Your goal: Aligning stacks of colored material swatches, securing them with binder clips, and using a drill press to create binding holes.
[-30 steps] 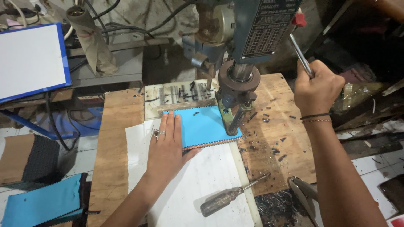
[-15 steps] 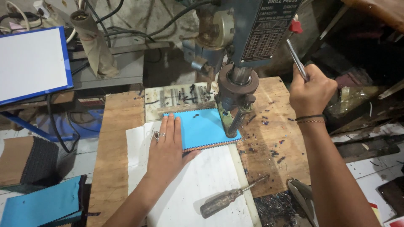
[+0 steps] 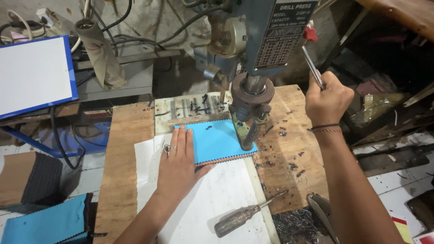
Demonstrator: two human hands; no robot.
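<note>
A stack of blue fabric swatches (image 3: 221, 140) with zigzag edges lies on the wooden table under the head of a drill press (image 3: 251, 97). My left hand (image 3: 178, 162), a ring on one finger, lies flat on the left part of the stack and presses it down. My right hand (image 3: 326, 101) is closed around the metal feed lever (image 3: 312, 65) of the drill press, up at the right. The press's lower end (image 3: 247, 135) stands at the right edge of the swatches.
A white sheet (image 3: 212, 208) lies beneath the swatches. A screwdriver (image 3: 246, 214) rests on it near the front. Metal shavings (image 3: 291, 223) and a pair of shears (image 3: 323, 217) lie at the front right. A blue-framed white board (image 3: 31, 74) stands at far left, more blue fabric (image 3: 45, 223) below.
My right hand has pulled the lever slightly down and the press head sits lower over the swatches. My left hand stays flat on the stack.
</note>
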